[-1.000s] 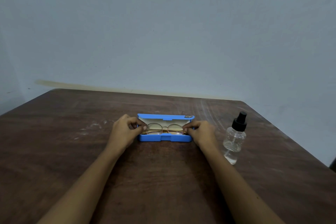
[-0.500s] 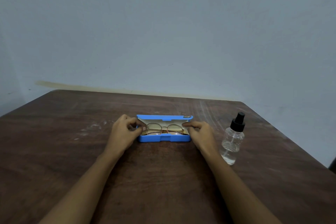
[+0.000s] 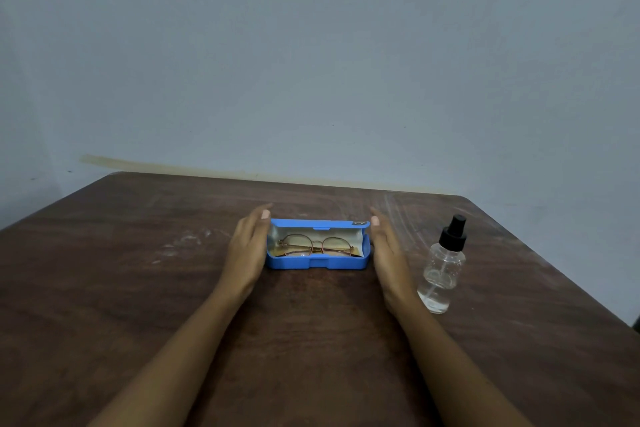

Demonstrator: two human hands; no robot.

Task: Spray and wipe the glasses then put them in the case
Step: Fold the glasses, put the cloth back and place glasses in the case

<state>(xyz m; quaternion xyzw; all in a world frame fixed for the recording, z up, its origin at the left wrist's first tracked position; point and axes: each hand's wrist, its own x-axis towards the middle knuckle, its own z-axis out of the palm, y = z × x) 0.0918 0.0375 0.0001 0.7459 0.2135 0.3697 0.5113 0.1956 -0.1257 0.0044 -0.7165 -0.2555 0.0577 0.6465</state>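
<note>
On the dark wooden table (image 3: pixel 121 305), pale scuff marks (image 3: pixel 187 243) lie well out at 9 o'clock from the blue case (image 3: pixel 317 264); nearer in, the left hand (image 3: pixel 247 246) stands on edge at the case's 9 o'clock end, fingers straight and together, pointing toward 12 o'clock, palm turned to the case and gripping nothing; it sits close against that end, though I cannot tell whether it touches; the case lies mid-table with its lid (image 3: pixel 318 224) raised along the 12 o'clock side and its pale lining showing; the glasses (image 3: pixel 316 245), round and thin-rimmed, lie inside the open case along its length; at the 3 o'clock end the right hand (image 3: pixel 388 253) mirrors the other, flat and open, fingers straight, nothing in its grasp, fingertips level with the lid's corner, and I cannot tell whether it touches the case; at about 4 o'clock from the case, just beside the right wrist but apart from it, a clear spray bottle (image 3: pixel 441 274) with a black nozzle stands upright, a little clear liquid in its base; a plain bluish wall (image 3: pixel 311 62) rises beyond the 12 o'clock edge.
</note>
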